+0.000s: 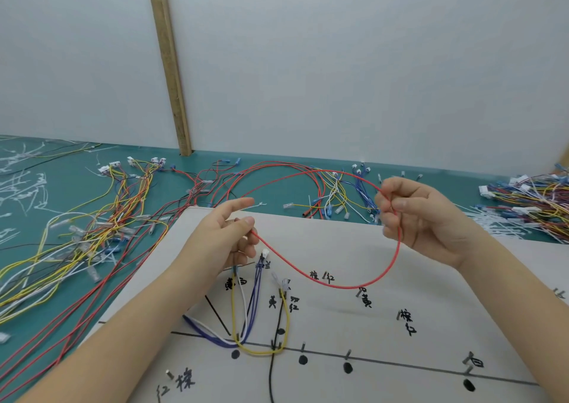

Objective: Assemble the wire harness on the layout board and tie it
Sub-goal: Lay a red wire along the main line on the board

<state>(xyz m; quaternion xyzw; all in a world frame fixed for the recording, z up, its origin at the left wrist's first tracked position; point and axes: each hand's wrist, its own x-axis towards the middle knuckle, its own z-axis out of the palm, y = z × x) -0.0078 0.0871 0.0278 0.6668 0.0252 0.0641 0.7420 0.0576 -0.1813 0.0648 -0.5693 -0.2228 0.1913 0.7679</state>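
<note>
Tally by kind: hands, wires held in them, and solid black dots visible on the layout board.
Hands: 2, the left hand and the right hand
Red wire, pinched by both: 1
Black dots: 5
Total: 8

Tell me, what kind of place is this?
Probably a workshop bench for building wire harnesses: a layout board with pegs and marked lines, heaps of coloured wires, and hands holding a red wire.

Left hand [229, 233] — right hand [412, 214] — pinching.
</note>
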